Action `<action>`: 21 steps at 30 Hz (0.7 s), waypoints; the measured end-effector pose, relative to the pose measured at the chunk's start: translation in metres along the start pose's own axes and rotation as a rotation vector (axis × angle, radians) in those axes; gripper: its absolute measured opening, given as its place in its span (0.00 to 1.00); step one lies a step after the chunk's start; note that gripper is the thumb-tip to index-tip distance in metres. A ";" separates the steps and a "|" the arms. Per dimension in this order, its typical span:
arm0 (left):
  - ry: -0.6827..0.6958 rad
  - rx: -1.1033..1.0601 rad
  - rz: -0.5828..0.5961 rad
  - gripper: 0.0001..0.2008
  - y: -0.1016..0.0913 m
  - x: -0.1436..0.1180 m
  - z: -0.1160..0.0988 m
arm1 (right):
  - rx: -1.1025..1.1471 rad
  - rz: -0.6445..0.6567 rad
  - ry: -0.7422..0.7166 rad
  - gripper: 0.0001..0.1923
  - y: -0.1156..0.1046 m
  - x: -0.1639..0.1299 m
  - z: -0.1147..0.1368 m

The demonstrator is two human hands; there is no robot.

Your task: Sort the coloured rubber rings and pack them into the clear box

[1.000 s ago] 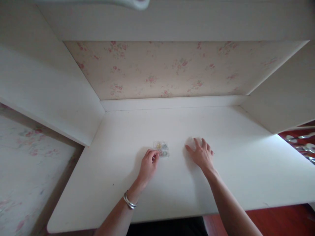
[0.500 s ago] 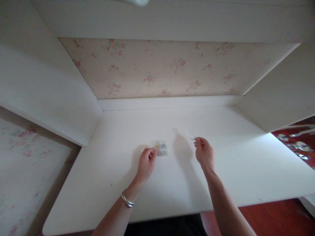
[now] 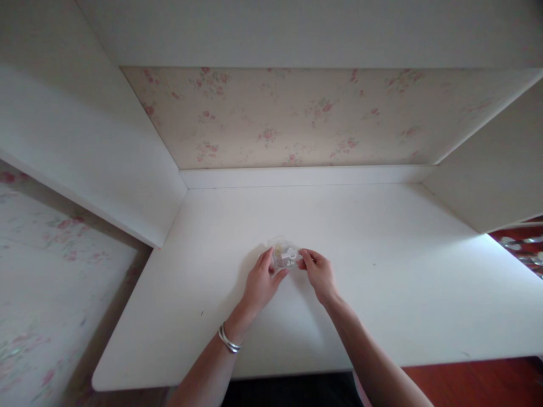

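White panels wall in a pale worktop (image 3: 382, 294), with rose-patterned wallpaper (image 3: 297, 118) across the back. At the far left the same flowered pattern shows on a lower wall (image 3: 51, 271) beyond the worktop's edge. The left hand (image 3: 259, 284), a silver bangle (image 3: 229, 341) on its wrist, lies near the middle of the worktop with its fingers (image 3: 267, 260) curled partway round the left side of a small clear plastic box (image 3: 285, 255); the thumb presses the box's near edge. The box sits between the two hands, touching both, low over the worktop; whether it rests on the surface cannot be told. Its contents are small and blurred, yellowish and white. The right hand (image 3: 320, 276) meets the box from the right, fingertips pinched on its right edge. At the far right, metal spoons (image 3: 524, 249) lie on a red surface beyond the worktop.
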State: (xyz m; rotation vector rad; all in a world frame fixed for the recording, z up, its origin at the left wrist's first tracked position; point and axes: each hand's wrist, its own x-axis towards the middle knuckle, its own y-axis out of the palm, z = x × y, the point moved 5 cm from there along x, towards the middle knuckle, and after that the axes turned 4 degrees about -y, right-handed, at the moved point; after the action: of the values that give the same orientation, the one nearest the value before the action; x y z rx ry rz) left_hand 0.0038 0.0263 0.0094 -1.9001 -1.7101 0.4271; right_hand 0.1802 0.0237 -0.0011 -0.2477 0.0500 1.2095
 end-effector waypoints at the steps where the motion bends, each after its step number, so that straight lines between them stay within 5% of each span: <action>1: 0.004 0.005 0.013 0.30 0.001 0.001 0.001 | -0.021 -0.009 -0.012 0.25 0.000 0.001 0.001; 14: 0.083 0.061 0.048 0.20 -0.001 0.002 -0.005 | -0.312 0.001 -0.274 0.21 0.003 0.008 0.000; 21: 0.033 0.046 0.067 0.20 -0.002 0.003 -0.005 | -0.372 0.069 -0.298 0.19 0.006 0.003 0.001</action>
State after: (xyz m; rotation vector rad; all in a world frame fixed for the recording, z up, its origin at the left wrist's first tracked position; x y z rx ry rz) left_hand 0.0056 0.0282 0.0143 -1.9255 -1.6054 0.4544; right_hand 0.1755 0.0288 -0.0015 -0.3895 -0.4321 1.3093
